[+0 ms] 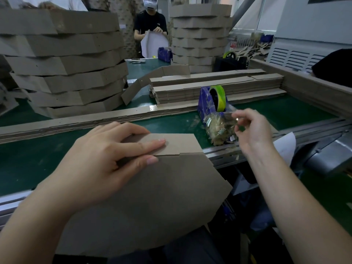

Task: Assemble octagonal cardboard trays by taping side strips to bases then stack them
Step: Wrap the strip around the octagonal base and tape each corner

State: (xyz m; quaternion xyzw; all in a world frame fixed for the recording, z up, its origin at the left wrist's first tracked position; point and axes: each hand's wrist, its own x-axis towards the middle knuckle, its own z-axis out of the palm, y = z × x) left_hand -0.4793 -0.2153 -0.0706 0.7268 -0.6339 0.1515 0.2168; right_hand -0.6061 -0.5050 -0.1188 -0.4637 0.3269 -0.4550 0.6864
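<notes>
the left hand point(114, 159) lay flat with its fingers straight and close together, pressing down where the side strip point(179, 142) met the edge of the base point(152, 202); the forefinger rested on the strip and the finger beside it on the base just below the seam. the right hand point(253, 130) was raised off to the right, its thumb and forefinger pinching the end of a length of clear tape point(230, 115) at the front of the blue tape dispenser point(204, 103), the other fingers loosely curled. a crumpled wad of tape and cardboard scraps point(219, 128) sat at the dispenser's front, just left of that hand. the base lay at the near edge of the green desk point(28, 161), partly overhanging it toward the person, under the left hand and well to the left of the right one. a green-yellow tape roll point(219, 94) stood in the dispenser. behind it lay a pile of flat strips point(209, 86), and at far left rose a stack of finished trays point(66, 63), with a second stack point(200, 35) further back beside another person point(150, 25) holding a white sheet.
</notes>
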